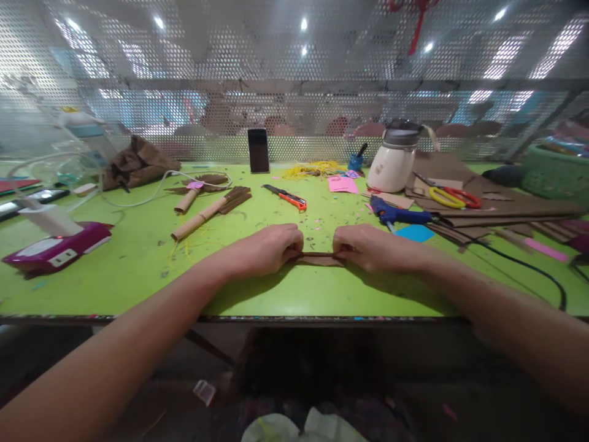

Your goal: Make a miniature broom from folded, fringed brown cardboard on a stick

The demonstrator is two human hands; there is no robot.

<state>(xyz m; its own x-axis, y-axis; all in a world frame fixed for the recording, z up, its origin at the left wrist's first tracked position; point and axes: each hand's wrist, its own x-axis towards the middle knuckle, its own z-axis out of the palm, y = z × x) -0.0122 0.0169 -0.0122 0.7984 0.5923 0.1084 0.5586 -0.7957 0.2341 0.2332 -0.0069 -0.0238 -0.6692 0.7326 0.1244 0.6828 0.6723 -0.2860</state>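
Held strip: a narrow brown cardboard strip (318,259) lies flat on the near middle of the bright green worktop (138,270), spanning the gap between the two hands.
Left hand: the left hand (267,248) rests knuckles-up on the worktop, its grip closed down on the left end of the strip, fingertips curled over it.
Right hand: the right hand (368,247) mirrors it, its grip pinched shut on the right end of the strip.
Just beyond the hands: an orange-and-black utility knife (286,196) lies far of the left hand; a blue hot-glue gun (396,215) lies far right of the right hand, with a flat light-blue paper square (415,232) just beside it and a black cord (519,264) running off to the right.
Left side: two rolled brown paper tubes with fringed dark ends (210,210) lie far left of the hands; a magenta-and-white box-shaped device (57,250) sits near the left edge.
Far edge: a dark upright phone (258,150) leans against the perforated metal screen (294,73); a cream-coloured jug with a grey lid (394,157) stands to its right, with pink paper pieces (342,183) beside it.
Right side: yellow- and red-handled scissors (448,196) lie on stacked brown cardboard sheets (506,205).
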